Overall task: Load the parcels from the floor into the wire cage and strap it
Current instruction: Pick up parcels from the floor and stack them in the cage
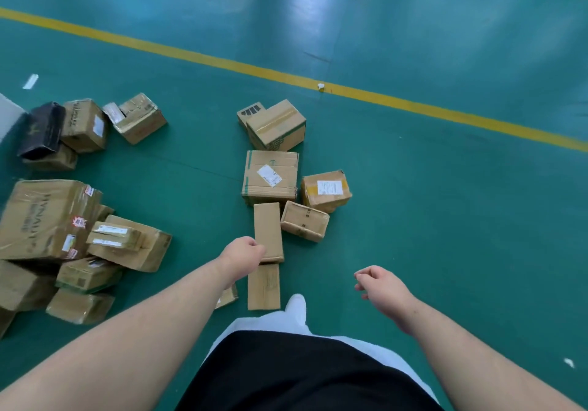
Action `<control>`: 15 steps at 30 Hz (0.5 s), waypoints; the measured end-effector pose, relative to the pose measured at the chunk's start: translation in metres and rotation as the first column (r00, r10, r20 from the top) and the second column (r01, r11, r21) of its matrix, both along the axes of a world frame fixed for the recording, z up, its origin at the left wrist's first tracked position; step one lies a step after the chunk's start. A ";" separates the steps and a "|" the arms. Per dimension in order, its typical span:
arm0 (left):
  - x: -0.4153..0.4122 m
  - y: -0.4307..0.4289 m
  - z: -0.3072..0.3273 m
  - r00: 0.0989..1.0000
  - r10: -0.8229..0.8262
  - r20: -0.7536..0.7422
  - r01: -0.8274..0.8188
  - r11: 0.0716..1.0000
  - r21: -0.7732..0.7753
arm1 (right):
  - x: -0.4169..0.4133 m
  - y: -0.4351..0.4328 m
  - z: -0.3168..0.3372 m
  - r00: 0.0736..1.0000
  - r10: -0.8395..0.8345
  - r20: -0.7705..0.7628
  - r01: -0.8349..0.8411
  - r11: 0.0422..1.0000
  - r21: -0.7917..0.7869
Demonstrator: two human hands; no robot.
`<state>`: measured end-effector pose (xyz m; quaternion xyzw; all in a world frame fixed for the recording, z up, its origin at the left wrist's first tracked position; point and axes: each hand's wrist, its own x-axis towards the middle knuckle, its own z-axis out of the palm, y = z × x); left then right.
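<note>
**Q:** Green painted floor (445, 219) crossed by a yellow line (413, 105): where do the parcels lie, and what are the hands doing?

**A:** Left hand (243, 253): fingers curled at the lower left edge of a narrow box (268, 230). Whether they grasp it or merely hang above it cannot be told. Right hand (381, 286): fingers loosely curled, holding nothing, well apart from any parcel. Beyond the left fingertips lies a labelled carton (270, 176), with a small box (304, 221) just beside the narrow one. Behind the left knuckles, toward the wrist, lies a second narrow box (264, 286). Far to the left of those fingers is a heap of parcels (57, 235).

**Q:** Containers and contents?

**A:** Wire cage: not in view. Every parcel is closed, so contents are hidden. One dented carton (138, 119) has a crumpled top.

**Q:** What could go wrong?

**A:** Probably a one-handed pinch at the narrow box's end would let it swing and slip. A step forward could kick the second narrow box, which lies just ahead of the shoe (296, 304). The dented carton might split if it is lifted by its top.
</note>
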<state>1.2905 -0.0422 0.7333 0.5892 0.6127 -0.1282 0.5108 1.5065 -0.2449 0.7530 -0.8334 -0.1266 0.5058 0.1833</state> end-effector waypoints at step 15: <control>0.128 0.079 -0.050 0.988 0.124 -0.093 -0.137 0.978 -0.157 | 0.169 0.146 -0.063 0.981 0.179 -0.076 -0.184 0.981 -0.061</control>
